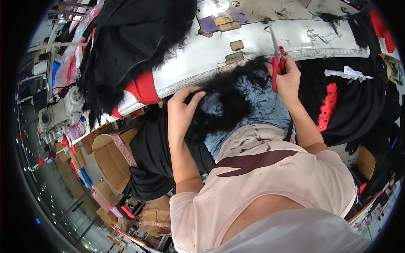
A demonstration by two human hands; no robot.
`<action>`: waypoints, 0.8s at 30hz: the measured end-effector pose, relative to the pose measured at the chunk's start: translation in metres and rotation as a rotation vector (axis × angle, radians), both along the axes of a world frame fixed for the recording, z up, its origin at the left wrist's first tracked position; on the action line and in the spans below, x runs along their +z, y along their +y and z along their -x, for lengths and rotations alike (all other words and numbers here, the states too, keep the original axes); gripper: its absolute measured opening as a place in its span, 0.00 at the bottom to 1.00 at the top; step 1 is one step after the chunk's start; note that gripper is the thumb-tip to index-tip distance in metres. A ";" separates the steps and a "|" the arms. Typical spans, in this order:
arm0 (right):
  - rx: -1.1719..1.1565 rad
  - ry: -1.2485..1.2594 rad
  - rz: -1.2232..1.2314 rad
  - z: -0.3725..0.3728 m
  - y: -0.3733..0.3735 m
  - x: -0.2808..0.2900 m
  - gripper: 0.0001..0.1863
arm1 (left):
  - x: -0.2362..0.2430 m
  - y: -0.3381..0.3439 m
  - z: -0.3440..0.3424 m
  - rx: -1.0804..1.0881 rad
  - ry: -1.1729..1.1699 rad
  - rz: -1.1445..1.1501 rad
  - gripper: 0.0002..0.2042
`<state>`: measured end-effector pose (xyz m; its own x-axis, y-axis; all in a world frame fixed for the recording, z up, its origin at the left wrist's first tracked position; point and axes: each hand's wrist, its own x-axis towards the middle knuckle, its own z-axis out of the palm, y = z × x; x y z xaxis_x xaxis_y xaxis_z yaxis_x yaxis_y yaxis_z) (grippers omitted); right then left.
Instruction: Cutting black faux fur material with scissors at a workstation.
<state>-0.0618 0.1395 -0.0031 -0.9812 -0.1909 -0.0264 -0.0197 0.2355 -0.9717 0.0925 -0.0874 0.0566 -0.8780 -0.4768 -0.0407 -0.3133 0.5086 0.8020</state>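
Note:
My right hand [286, 79] grips red-handled scissors [275, 74], their blades pointing up over the white table edge. My left hand [183, 102] pinches the black feathery trim [230, 101], which runs over my lap just below the table's ruler strip [185, 84]. Loose dark strands cling to my light-blue trousers [261, 105] and pale shirt. Black fabric [154, 147] hangs beneath my left forearm, and more [350, 105] lies to the right of my right arm.
A black feather-edged garment [130, 33] and red fabric [141, 90] cover the table's left part. A red perforated strip [327, 105] and white strip [341, 74] lie at right. Cardboard boxes [109, 158] stand at lower left, a machine motor [74, 97] above them.

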 end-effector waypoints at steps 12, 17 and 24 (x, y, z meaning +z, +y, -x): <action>-0.025 0.143 -0.023 0.006 0.003 -0.017 0.09 | -0.012 -0.022 -0.033 0.135 0.089 0.185 0.07; -0.035 0.123 -0.075 0.010 0.005 -0.025 0.09 | -0.017 -0.031 -0.040 0.204 0.094 0.177 0.07; -0.013 0.104 -0.146 0.009 0.004 -0.022 0.09 | -0.026 -0.045 -0.043 0.278 0.068 0.292 0.08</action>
